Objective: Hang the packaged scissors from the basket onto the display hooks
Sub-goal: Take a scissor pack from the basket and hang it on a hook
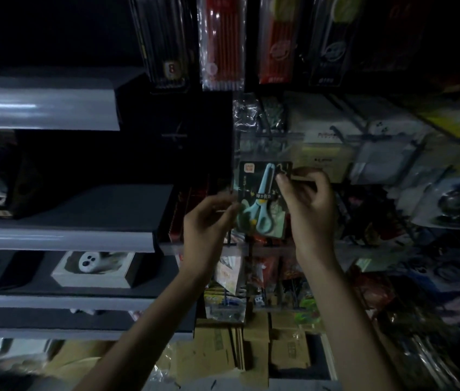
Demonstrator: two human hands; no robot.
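A pack of light blue scissors (pixel 261 198) on a dark card is held upright in front of a dim display wall. My left hand (pixel 209 221) pinches the pack's lower left edge. My right hand (pixel 306 198) pinches its upper right edge, fingers curled near the card's top. The hook behind the pack is not clear in the dark. No basket is in view.
Packs of pens (pixel 220 43) hang above. Grey shelves (pixel 62 238) with boxed goods stand at the left. Wire hooks with packaged goods (pixel 392 153) fill the right side. Cardboard boxes (pixel 251 354) sit low on the floor.
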